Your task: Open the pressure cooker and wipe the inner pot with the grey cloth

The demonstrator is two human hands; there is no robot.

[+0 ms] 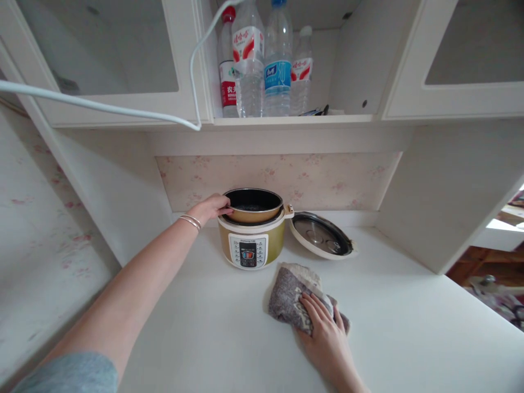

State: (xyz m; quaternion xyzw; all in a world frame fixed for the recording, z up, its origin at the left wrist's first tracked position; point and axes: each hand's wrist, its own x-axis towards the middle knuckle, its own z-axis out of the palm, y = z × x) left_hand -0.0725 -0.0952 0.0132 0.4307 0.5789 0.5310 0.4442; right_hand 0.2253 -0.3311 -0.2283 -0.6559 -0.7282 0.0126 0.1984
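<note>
Reaching out, left hand (210,207) clamps its grip on round black metal pot (256,203); right hand (324,334), grip apart, lies flat on grey fabric cloth (286,292).

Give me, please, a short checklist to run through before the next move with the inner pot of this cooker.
1. Left hand on the inner pot: ok, it grips the rim's left edge.
2. Lid swung open, clear of the pot: ok.
3. Right hand free to help: not ok, it rests flat on the cloth.
4. Pot contents: cannot tell, the inside looks dark.
5. Cooker switched off: cannot tell.
6. Cable clear of the pot: ok, it hangs up by the cabinets.
</note>
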